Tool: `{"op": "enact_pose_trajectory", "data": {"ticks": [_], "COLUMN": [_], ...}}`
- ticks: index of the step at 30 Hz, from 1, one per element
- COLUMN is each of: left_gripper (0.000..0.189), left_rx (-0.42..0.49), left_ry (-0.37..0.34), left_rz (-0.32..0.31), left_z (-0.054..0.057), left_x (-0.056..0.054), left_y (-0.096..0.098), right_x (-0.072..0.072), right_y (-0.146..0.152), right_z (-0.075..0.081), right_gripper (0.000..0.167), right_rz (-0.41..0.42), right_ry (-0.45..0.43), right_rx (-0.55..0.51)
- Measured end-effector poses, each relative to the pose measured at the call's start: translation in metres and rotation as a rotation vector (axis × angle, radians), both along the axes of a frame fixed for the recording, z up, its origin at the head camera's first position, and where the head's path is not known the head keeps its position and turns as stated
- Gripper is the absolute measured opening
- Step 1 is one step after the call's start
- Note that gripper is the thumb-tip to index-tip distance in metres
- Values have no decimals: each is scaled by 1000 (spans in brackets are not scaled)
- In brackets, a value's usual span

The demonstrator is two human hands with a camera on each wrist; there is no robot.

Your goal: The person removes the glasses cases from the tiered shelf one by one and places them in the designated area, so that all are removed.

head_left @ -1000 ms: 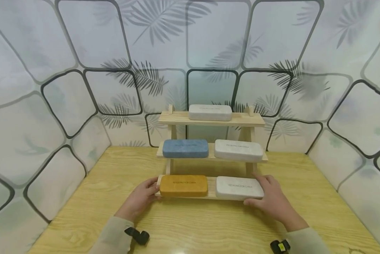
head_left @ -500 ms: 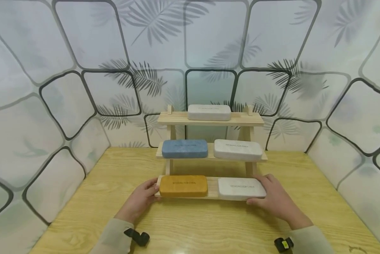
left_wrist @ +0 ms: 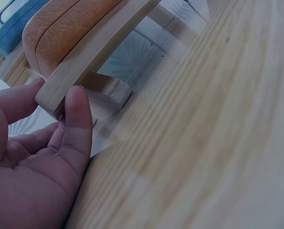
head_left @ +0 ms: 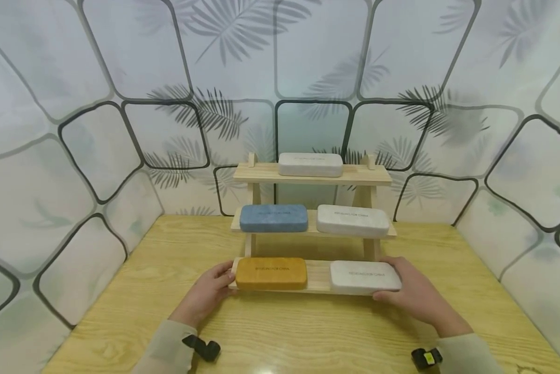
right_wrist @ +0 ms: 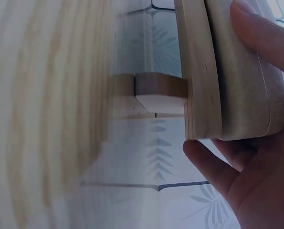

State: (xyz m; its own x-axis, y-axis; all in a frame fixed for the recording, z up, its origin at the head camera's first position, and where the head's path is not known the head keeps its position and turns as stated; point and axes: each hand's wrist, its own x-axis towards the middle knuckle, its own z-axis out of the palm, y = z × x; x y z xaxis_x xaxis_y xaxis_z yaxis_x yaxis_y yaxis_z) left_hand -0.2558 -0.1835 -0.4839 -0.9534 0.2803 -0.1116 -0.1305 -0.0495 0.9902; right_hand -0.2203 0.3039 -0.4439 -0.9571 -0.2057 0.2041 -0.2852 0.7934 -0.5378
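A three-tier wooden display rack (head_left: 318,276) stands on the table. My left hand (head_left: 208,291) pinches the left end of its lowest board, thumb in front; the left wrist view shows this board end (left_wrist: 60,88) between thumb and fingers. Beside that hand lies an orange glasses case (head_left: 271,274). At the board's right end, my right hand (head_left: 417,293) holds a white glasses case (head_left: 365,277) by its right end. In the right wrist view the thumb lies on the side of this case (right_wrist: 244,86), with a fingertip at the board's end. Some right-hand fingers are hidden behind the case.
On the middle tier sit a blue case (head_left: 274,218) and another white case (head_left: 352,220). A third white case (head_left: 310,164) is on the top tier. Bare wood-grain table (head_left: 284,332) lies in front; patterned curtain walls (head_left: 168,135) surround it.
The right hand has slid the lower white case to the right along the board, widening the gap to the orange case. My left hand has stayed at the board's left end.
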Motion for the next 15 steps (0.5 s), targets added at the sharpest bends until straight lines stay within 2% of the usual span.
{"op": "enact_pose_trajectory", "data": {"ticks": [5,15], "left_gripper": [60,59], "left_rx": [6,4], "left_ry": [2,11], "left_rz": [-6,-27], "left_z": [1,0], "left_x": [0,1], "left_y": [0,-1], "right_x": [0,0], "right_y": [6,17], "right_z": [3,3], "right_gripper": [95,87], "right_rz": [20,58], "right_ry": [-8,50], "right_rx": [-2,-1]}}
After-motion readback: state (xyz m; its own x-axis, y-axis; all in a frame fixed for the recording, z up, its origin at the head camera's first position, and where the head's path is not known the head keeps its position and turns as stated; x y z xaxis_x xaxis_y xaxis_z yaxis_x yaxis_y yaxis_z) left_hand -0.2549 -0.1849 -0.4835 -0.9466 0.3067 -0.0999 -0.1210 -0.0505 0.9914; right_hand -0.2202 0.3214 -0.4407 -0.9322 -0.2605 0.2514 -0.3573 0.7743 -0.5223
